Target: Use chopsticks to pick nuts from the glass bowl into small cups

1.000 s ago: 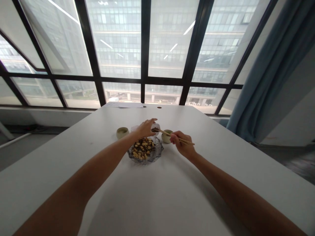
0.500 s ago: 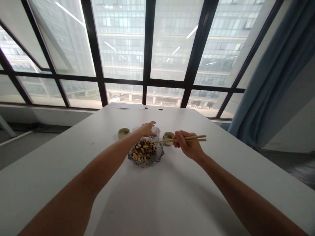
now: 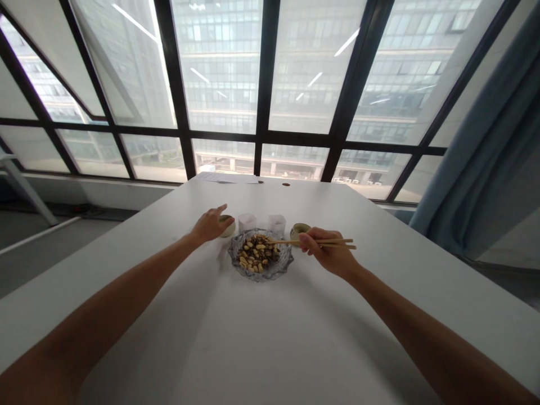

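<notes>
My right hand (image 3: pixel 327 247) is closed round a pair of wooden chopsticks (image 3: pixel 287 242), whose tips reach over a scalloped clear glass bowl (image 3: pixel 283 267). Peanuts and dark seeds (image 3: pixel 257 254) lie in the bowl. Behind the bowl's right side stands a small greenish cup (image 3: pixel 296 230), partly hidden by my right hand. My left hand (image 3: pixel 210 224) is beside a second greenish cup (image 3: pixel 228 229), thumb and fingers apart; whether it touches the cup I cannot tell.
Two white paper cups (image 3: pixel 247 221) stand behind the bowl on the white table (image 3: pixel 253 337). Papers (image 3: pixel 228 178) lie at the table's far edge near round holes. Windows rise beyond, and a blue curtain (image 3: pixel 476 169) hangs on the right.
My left hand has moved left from over the back of the bowl to the left greenish cup, uncovering the white cups. The right hand keeps its hold on the chopsticks. The view has shifted slightly.
</notes>
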`<control>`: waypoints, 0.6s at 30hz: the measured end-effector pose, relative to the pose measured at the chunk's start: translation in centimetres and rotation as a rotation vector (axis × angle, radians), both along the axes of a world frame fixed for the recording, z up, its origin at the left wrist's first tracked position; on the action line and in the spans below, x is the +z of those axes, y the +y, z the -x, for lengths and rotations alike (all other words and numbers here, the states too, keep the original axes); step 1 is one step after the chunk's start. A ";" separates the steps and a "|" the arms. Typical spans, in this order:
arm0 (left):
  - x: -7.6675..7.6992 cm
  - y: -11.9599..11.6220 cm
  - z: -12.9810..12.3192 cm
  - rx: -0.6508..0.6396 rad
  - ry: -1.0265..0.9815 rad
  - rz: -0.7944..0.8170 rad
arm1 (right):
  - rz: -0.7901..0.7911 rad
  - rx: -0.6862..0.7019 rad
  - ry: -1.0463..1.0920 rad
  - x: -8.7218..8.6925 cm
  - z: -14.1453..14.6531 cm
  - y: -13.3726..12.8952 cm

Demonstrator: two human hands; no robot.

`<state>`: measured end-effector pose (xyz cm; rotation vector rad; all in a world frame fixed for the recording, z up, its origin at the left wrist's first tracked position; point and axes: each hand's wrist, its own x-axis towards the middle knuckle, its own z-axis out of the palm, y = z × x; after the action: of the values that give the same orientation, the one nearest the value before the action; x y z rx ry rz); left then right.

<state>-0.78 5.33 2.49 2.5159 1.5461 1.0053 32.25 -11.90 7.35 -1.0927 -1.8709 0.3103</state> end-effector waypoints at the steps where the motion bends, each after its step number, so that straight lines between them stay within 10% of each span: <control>1: -0.6 -0.1 0.4 0.014 -0.030 0.003 | 0.015 -0.002 0.010 -0.2 -0.1 0.1; 8: -3.7 -0.7 0.5 0.030 -0.298 0.133 | 0.019 -0.012 -0.006 -0.5 -0.3 0.0; 18: -3.5 -1.1 0.2 0.030 -0.311 0.223 | -0.012 0.002 -0.020 -1.1 -0.1 -0.1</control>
<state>-0.99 4.25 -1.02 2.0814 1.5121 1.0960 32.36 -11.98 6.25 -1.0900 -1.8887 0.2901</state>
